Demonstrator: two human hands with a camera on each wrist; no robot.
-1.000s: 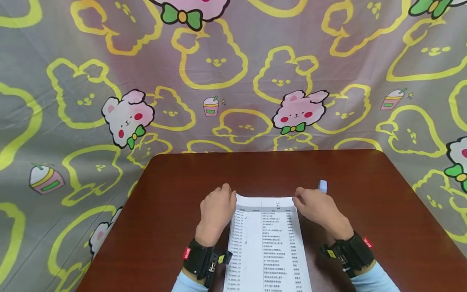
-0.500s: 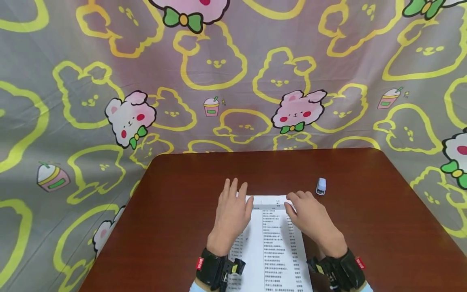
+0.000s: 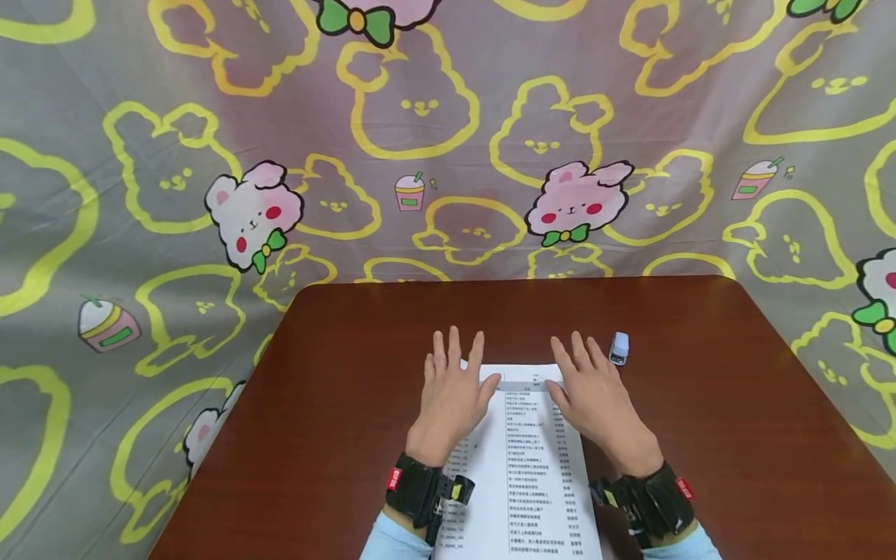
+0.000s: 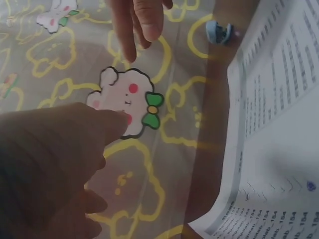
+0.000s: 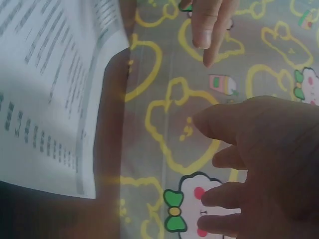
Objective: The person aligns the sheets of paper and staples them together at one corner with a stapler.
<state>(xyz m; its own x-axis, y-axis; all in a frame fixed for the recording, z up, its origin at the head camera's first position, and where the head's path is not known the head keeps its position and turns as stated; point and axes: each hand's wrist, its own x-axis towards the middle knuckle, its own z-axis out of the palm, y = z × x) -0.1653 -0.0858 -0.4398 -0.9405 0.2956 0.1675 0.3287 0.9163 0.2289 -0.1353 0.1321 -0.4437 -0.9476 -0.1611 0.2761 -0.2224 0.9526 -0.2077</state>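
Observation:
A printed sheet of paper (image 3: 535,467) covered in rows of text lies lengthwise on the table in front of me. Over its upper left part is my left hand (image 3: 453,400), fingers spread and nothing in its grasp. My right hand (image 3: 600,400) spreads likewise over the upper right edge, also holding nothing. Both wrist views show the paper (image 4: 284,99) with its far edge curving up slightly and the fingers apart from it. Just beyond the right fingertips sits a small light-blue object (image 3: 619,348), which looks like a mini stapler.
The brown table (image 3: 336,435) has rounded far corners and extends to either side of the paper. Behind it hangs a grey curtain (image 3: 462,179) printed with yellow outlines and cartoon bears. Black camera straps (image 3: 420,490) circle both wrists.
Both hands have let go of the paper's top corners and their fingers have straightened out. They have moved inward over the sheet, which now lies with its upper corners released.

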